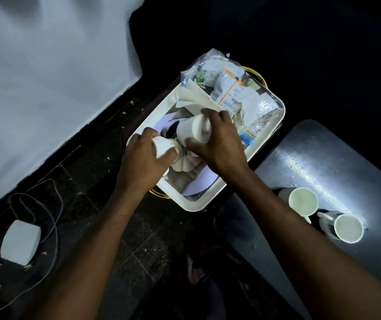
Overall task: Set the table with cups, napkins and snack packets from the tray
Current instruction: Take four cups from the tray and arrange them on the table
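Observation:
A white tray (275, 125) sits in the middle, holding snack packets (233, 88) at its far end and folded napkins (198, 100) beside them. My right hand (219, 144) grips a white cup (191, 130) lying on its side over the tray. My left hand (143, 162) holds a second white cup (161, 147) at the tray's left rim. A scalloped white piece (184, 166) lies under both hands. Two white cups (302, 202) (348, 228) stand upright on the dark table (323, 158) at the right.
A white box (20, 242) with a cable (53, 218) lies on the dark floor at the lower left. A pale cloth (46, 77) covers the upper left. The tray rests on a dark stand with a gold rim (260, 76).

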